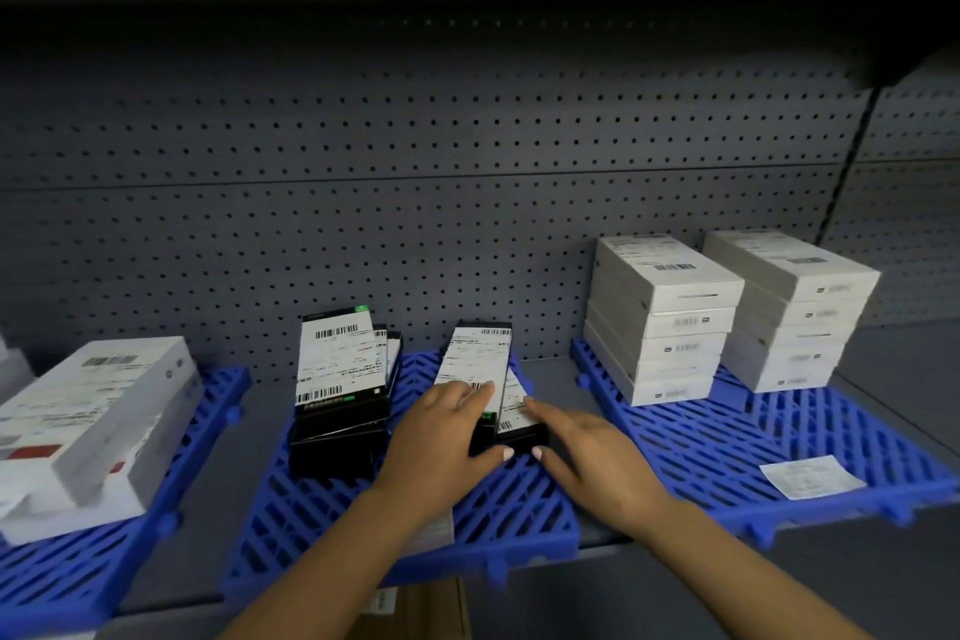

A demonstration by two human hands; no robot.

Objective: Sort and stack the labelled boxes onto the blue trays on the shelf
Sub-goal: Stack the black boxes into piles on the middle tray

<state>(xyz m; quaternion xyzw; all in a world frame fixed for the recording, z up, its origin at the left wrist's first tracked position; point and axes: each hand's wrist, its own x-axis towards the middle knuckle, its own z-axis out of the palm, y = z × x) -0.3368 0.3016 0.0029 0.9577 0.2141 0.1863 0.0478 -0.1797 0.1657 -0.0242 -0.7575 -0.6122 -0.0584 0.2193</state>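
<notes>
On the middle blue tray (332, 525) lie two piles of black boxes with white barcode labels. The left pile (340, 379) is skewed, its boxes fanned out. On the right pile (475, 361), my left hand (441, 437) lies over the top box with fingers on the label and thumb at the front end. My right hand (582, 442) touches that pile's right side with straight fingers, thumb at the front end of the lower box (519, 424).
The right blue tray (727, 437) bears two stacks of white boxes (670, 322) and a loose paper label (813, 477). Large white boxes (93, 421) lie on the left tray (52, 582). A grey pegboard wall (415, 203) backs the shelf. Cardboard shows below the shelf edge.
</notes>
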